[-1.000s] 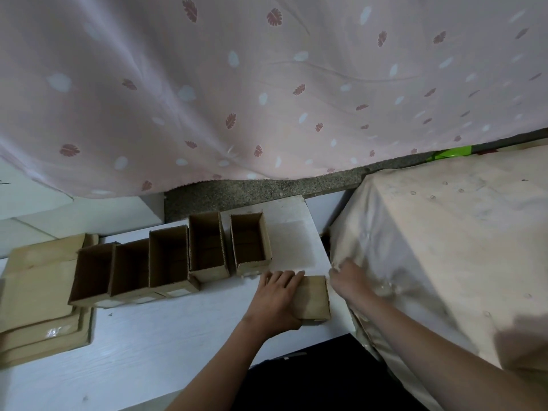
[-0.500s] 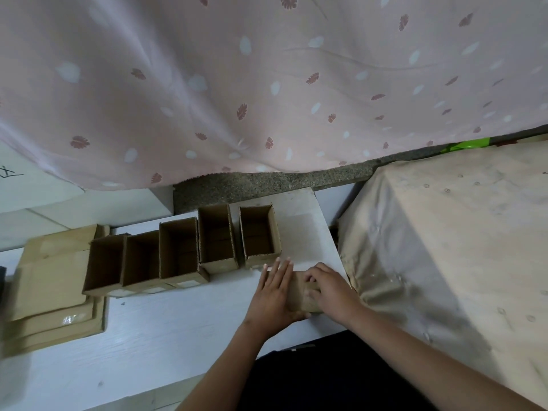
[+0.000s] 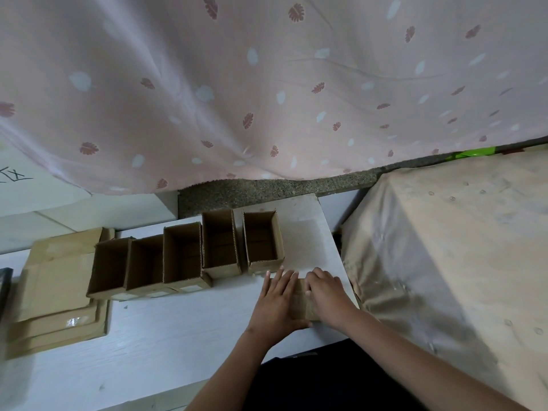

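Observation:
A flat folded cardboard box (image 3: 302, 302) lies on the white table (image 3: 166, 336) near its front right corner. My left hand (image 3: 277, 302) lies flat on the box's left part, fingers straight and thumb along the near edge. My right hand (image 3: 327, 295) covers its right part with bent fingers, the tips digging into the cardboard. Most of the piece is hidden under both hands. Just beyond stands a row of several open-topped cardboard boxes (image 3: 184, 256). The rightmost box (image 3: 278, 232) is closest to my fingertips.
A stack of flattened cardboard (image 3: 56, 280) lies at the table's left end. A large bulk covered in beige cloth (image 3: 444, 247) stands against the table's right side. A pink leaf-print curtain (image 3: 267, 84) hangs behind.
My right hand came from the cloth-covered bulk onto the flat cardboard and now sits beside my left hand. The left hand stayed on the piece.

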`<state>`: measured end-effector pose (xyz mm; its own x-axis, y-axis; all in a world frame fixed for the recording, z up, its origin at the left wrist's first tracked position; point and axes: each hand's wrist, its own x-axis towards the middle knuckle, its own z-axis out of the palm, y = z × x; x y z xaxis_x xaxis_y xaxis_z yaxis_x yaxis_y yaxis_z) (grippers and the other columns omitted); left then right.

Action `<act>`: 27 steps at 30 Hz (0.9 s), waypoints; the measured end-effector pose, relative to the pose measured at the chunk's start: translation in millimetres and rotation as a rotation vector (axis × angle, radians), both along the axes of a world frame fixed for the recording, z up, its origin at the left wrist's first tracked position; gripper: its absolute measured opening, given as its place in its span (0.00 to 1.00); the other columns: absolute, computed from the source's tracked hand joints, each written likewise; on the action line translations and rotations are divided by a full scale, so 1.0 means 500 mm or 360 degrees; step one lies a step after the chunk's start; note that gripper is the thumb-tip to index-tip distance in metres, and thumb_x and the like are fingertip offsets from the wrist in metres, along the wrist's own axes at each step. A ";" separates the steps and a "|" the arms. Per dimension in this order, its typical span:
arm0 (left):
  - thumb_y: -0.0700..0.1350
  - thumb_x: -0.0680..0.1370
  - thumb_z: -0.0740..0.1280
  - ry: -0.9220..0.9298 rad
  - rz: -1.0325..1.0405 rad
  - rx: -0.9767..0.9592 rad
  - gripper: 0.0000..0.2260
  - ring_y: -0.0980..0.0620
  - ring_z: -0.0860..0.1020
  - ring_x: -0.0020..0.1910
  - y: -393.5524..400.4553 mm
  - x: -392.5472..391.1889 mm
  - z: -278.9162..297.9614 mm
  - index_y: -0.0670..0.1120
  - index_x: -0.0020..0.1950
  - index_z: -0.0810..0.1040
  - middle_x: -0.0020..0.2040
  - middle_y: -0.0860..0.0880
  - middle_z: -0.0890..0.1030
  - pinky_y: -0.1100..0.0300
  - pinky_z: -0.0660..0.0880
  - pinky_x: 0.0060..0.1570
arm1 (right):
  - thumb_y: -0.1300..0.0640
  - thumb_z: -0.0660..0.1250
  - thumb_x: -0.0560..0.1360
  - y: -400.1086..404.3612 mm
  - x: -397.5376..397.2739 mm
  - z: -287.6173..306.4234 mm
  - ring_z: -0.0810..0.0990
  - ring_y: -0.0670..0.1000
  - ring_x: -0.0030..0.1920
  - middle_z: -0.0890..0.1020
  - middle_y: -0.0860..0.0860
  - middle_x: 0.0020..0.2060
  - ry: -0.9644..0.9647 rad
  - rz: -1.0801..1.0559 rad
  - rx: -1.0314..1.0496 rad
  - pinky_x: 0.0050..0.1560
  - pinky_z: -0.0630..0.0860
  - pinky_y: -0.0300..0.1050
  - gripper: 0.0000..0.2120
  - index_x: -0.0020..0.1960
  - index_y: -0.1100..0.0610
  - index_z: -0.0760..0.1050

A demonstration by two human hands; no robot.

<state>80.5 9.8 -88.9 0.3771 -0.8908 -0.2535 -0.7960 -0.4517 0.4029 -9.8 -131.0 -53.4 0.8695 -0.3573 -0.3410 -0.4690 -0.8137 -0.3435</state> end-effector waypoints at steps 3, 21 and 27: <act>0.72 0.70 0.67 0.0037 0.0009 -0.0043 0.51 0.58 0.34 0.77 0.001 -0.001 0.003 0.48 0.83 0.48 0.82 0.51 0.52 0.54 0.27 0.75 | 0.57 0.68 0.77 0.000 0.012 0.010 0.71 0.54 0.61 0.74 0.52 0.58 0.0154 0.0124 -0.0114 0.58 0.64 0.48 0.14 0.61 0.56 0.69; 0.72 0.68 0.68 0.0050 0.0108 -0.0159 0.50 0.58 0.41 0.79 0.015 0.004 0.000 0.48 0.82 0.55 0.82 0.52 0.55 0.61 0.28 0.74 | 0.58 0.75 0.69 -0.020 -0.036 0.041 0.72 0.45 0.37 0.72 0.47 0.39 -0.0239 -0.0334 0.0623 0.39 0.68 0.33 0.16 0.35 0.50 0.67; 0.72 0.72 0.64 -0.0095 0.0051 0.0035 0.48 0.50 0.41 0.81 0.008 -0.007 0.008 0.57 0.82 0.42 0.82 0.49 0.52 0.60 0.25 0.70 | 0.60 0.78 0.67 -0.052 -0.077 0.033 0.80 0.50 0.39 0.81 0.49 0.35 -0.0465 -0.1093 0.0901 0.43 0.75 0.45 0.17 0.34 0.53 0.69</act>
